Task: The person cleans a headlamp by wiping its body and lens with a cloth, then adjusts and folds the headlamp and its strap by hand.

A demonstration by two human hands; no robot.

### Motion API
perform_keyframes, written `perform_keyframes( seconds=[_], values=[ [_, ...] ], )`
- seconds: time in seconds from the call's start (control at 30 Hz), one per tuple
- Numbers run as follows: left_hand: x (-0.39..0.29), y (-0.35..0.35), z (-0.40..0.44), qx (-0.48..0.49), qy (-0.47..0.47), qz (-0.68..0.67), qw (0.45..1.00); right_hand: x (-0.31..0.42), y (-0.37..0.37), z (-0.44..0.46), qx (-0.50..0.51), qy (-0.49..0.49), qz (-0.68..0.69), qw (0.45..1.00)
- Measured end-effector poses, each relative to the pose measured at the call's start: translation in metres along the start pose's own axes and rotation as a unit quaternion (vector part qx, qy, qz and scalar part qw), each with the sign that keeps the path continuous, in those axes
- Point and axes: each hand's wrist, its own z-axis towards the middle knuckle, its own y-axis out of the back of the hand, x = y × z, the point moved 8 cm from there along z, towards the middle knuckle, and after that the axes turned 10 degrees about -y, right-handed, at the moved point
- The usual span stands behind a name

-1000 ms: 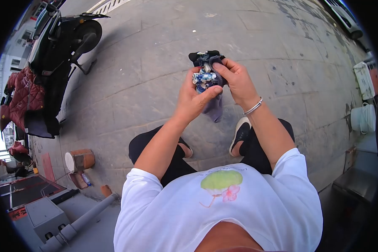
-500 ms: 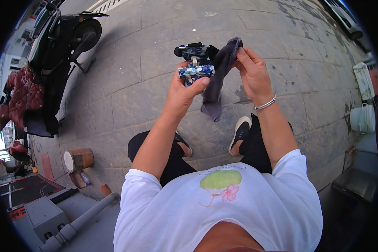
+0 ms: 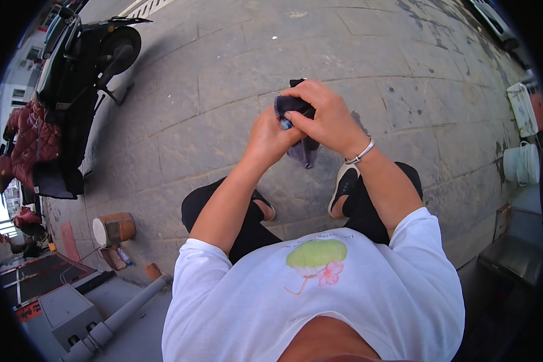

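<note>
Well off to the left of the left hand stands a scooter [image 3: 72,84] with a red quilted cover [image 3: 33,136]; nearer, down and to the left, is a brown bucket [image 3: 122,228]. Both look too far away to get in the way of the work.

The left hand [image 3: 269,137] is curled around a blue gadget [image 3: 285,123], of which just a small patch shows between the two hands. That grip seems the one to hold firm, since it carries the piece in mid-air above the pavement [image 3: 223,78]; slack there could let it twist or drop.

A dark cloth [image 3: 303,155] is bunched over the gadget, partly under the right hand, its loose end hanging just below both hands. That tail is best gathered into a palm, so it does not drag the folds off. A black end [image 3: 295,82] pokes out beyond the right hand's fingers; what it belongs to, I cannot tell.

The right hand [image 3: 321,114] is clamped on the cloth, thumb pressing toward the left hand. Even, modest pressure through the thumb should suit the gadget's hidden contours better than a hard squeeze, with the bracelet [image 3: 361,152] behind it clear of the cloth.
</note>
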Motion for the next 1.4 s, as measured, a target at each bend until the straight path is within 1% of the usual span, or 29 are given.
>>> perform_keyframes(
  seconds=[0.07, 0.1, 0.13, 0.2, 0.23, 0.27, 0.37, 0.4, 0.47, 0.57, 0.67, 0.7, 0.8, 0.9, 1.0, 1.1, 1.2, 1.3, 1.4],
  values=[
    [-0.009, 0.008, 0.001, -0.037, -0.009, 0.012, 0.999, -0.006, 0.007, 0.002, 0.011, -0.026, 0.108, 0.994],
    [-0.014, 0.015, 0.001, -0.055, -0.025, 0.047, 0.997, -0.009, 0.009, 0.003, 0.017, -0.038, 0.161, 0.986],
    [-0.019, 0.023, 0.001, -0.075, -0.04, 0.083, 0.993, -0.018, 0.01, 0.005, 0.021, -0.077, 0.211, 0.974],
    [-0.026, 0.036, 0.0, -0.115, -0.088, 0.132, 0.981, -0.038, 0.008, 0.005, 0.028, -0.153, 0.311, 0.937],
    [-0.03, 0.04, 0.0, -0.134, -0.12, 0.145, 0.973, -0.044, 0.011, 0.006, 0.033, -0.164, 0.332, 0.928],
    [-0.034, 0.044, -0.001, -0.152, -0.153, 0.159, 0.964, -0.049, 0.016, 0.008, 0.013, -0.175, 0.374, 0.911],
    [-0.044, 0.05, -0.003, -0.166, -0.19, 0.169, 0.953, -0.063, 0.021, 0.01, -0.034, -0.218, 0.491, 0.843],
    [-0.048, 0.05, -0.004, -0.169, -0.207, 0.177, 0.947, -0.06, 0.02, 0.011, -0.025, -0.224, 0.488, 0.843],
    [-0.048, 0.05, -0.003, -0.17, -0.21, 0.158, 0.95, -0.052, 0.016, 0.009, -0.009, -0.238, 0.483, 0.843],
    [-0.053, 0.047, -0.003, -0.167, -0.229, 0.155, 0.946, -0.028, -0.002, 0.002, 0.076, -0.206, 0.416, 0.882],
    [-0.053, 0.04, -0.002, -0.149, -0.248, 0.191, 0.938, -0.027, -0.009, 0.002, 0.086, -0.184, 0.347, 0.916],
    [-0.052, 0.037, -0.002, -0.141, -0.254, 0.207, 0.934, -0.027, -0.009, 0.002, 0.07, -0.161, 0.273, 0.946],
    [-0.045, 0.035, -0.002, -0.144, -0.244, 0.194, 0.939, -0.039, -0.016, 0.0, 0.079, -0.227, 0.375, 0.896],
    [-0.031, 0.042, 0.003, -0.139, -0.17, 0.073, 0.973, -0.051, -0.017, 0.0, 0.079, -0.301, 0.476, 0.822],
    [-0.046, 0.044, 0.001, -0.133, -0.214, 0.133, 0.959, -0.043, -0.013, 0.001, 0.101, -0.275, 0.406, 0.866],
    [-0.045, 0.038, -0.002, -0.119, -0.224, 0.204, 0.945, -0.045, -0.021, 0.0, 0.094, -0.243, 0.379, 0.888],
    [-0.041, 0.038, -0.003, -0.126, -0.203, 0.183, 0.954, -0.052, -0.025, -0.002, 0.076, -0.265, 0.399, 0.875],
    [-0.035, 0.04, -0.003, -0.137, -0.171, 0.106, 0.97, -0.049, -0.02, -0.001, 0.083, -0.297, 0.426, 0.851],
    [-0.033, 0.041, -0.002, -0.139, -0.177, 0.117, 0.967, -0.041, -0.018, 0.0, 0.1, -0.236, 0.421, 0.87]
  ],
)
